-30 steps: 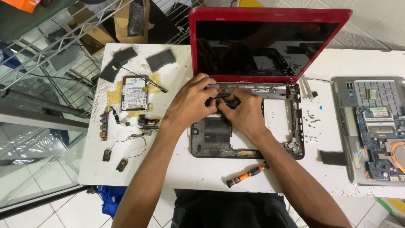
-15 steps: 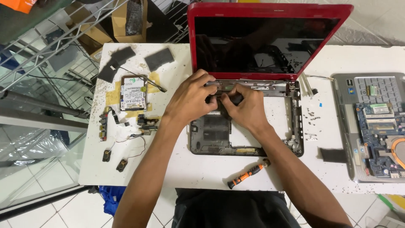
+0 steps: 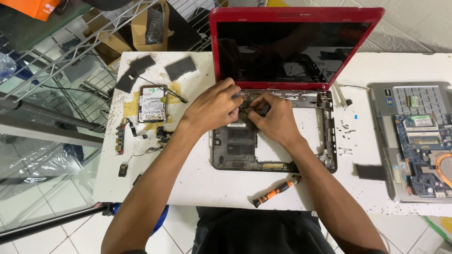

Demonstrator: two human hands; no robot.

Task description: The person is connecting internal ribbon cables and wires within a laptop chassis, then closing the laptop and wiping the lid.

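Observation:
A red laptop (image 3: 292, 14) stands open on the white table (image 3: 202, 183), its dark screen upright. Its base (image 3: 235, 150) is stripped to a black shell with no keyboard. My left hand (image 3: 214, 107) and my right hand (image 3: 273, 117) meet at the rear of the base, just below the hinge. The fingers of both hands pinch a small dark part there; what it is stays hidden by the fingers. An orange and black screwdriver (image 3: 275, 190) lies near the table's front edge, untouched.
A hard drive (image 3: 152, 103), black pads (image 3: 180, 67) and small boards with wires (image 3: 141, 136) lie at the left. Loose screws (image 3: 348, 127) dot the right of the laptop. A second opened laptop (image 3: 419, 136) sits far right. A wire shelf (image 3: 61, 51) stands beyond the table's left edge.
Both hands stay at the hinge area with only small finger shifts. The view has drifted slightly.

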